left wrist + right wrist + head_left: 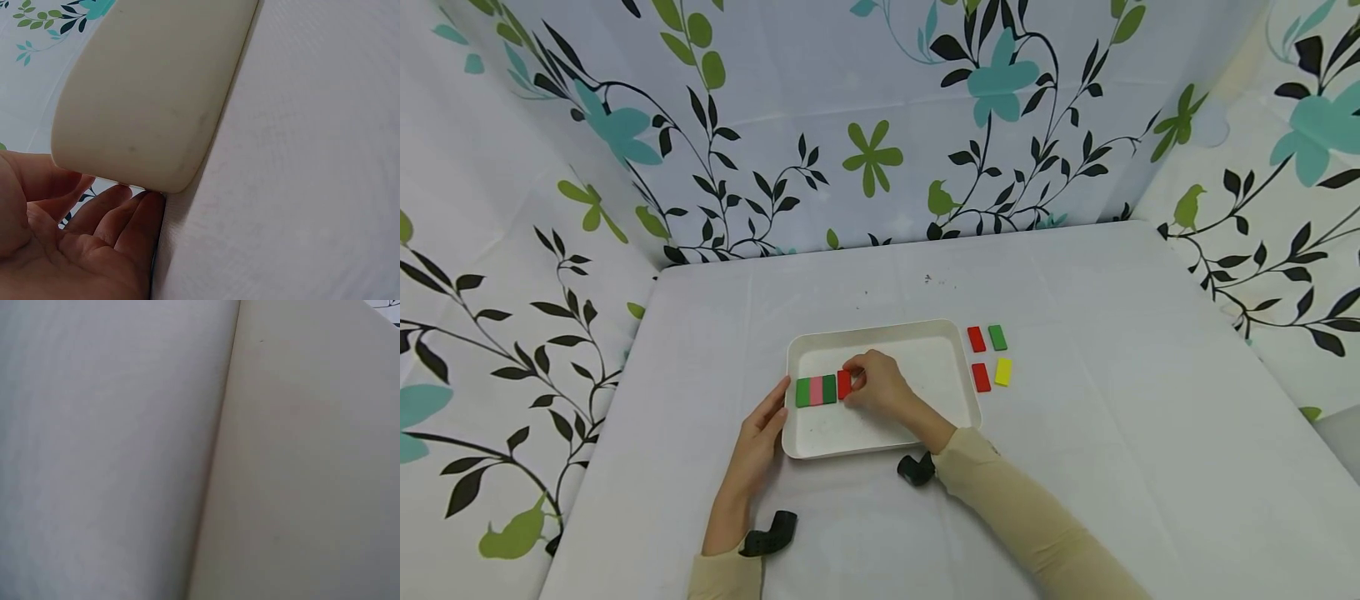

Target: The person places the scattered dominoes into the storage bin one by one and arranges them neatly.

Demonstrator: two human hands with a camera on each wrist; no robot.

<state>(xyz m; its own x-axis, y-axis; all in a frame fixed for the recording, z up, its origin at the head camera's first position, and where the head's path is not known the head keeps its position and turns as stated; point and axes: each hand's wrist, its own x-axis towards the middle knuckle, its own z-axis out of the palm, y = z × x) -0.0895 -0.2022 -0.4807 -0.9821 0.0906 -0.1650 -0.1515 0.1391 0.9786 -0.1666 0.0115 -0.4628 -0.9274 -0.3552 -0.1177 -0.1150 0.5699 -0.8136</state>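
Observation:
A white rectangular tray [917, 358] lies on the table. In its left part a green tile [802, 392], a pink tile [816, 391] and a dark green tile [829, 388] form a side-by-side row. My right hand [883, 387] reaches over the tray's near wall and pinches a red tile [843, 384] just right of that row. At the tray's left end, my left hand [758, 443] has its fingers against the outer wall. The left wrist view shows relaxed fingers [140, 228] at the tray's corner. Only tray wall and cloth appear in the right wrist view, with the hand hidden.
Right of the tray, two red tiles [976, 339] [981, 377], a green tile [997, 337] and a yellow tile [1003, 372] lie on the white tablecloth [1097, 400]. Leaf-patterned curtains [868, 100] stand behind and at both sides. Dark specks [927, 279] dot the cloth beyond the tray.

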